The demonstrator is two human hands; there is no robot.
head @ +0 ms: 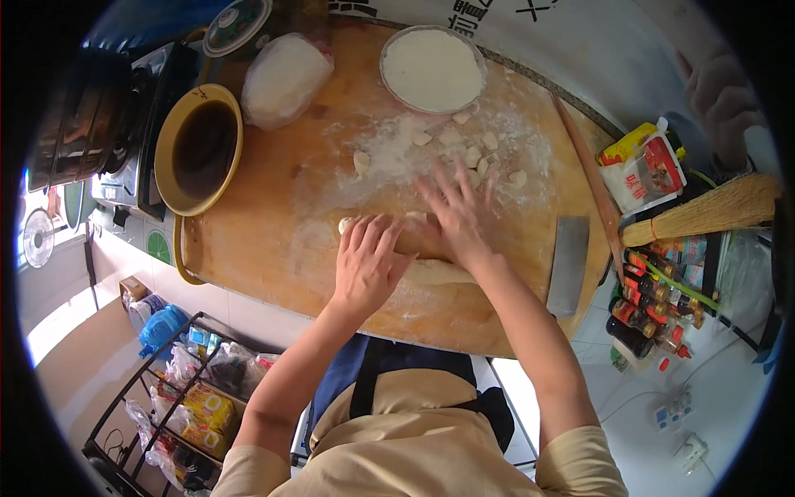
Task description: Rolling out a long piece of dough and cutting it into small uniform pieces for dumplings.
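Note:
My left hand [369, 261] lies palm down on a piece of dough, whose pale end [345, 225] shows beside the fingers. My right hand [459, 214] is blurred, its fingers spread over the floured wooden board [273, 205]; whether its palm touches dough is unclear. A long roll of dough [435, 272] lies just below both hands. Beyond them, several small dough pieces [490, 140] are scattered in the flour. At the board's far side stands a round container of flour [433, 71].
On the left are a yellow bowl of dark liquid [208, 149] and a plastic bag with pale contents [286, 81]. A cleaver blade [568, 264] lies at the right, near a long wooden stick [587, 161]. A straw whisk broom [702, 208], seasoning bags and bottles [640, 298] are further right.

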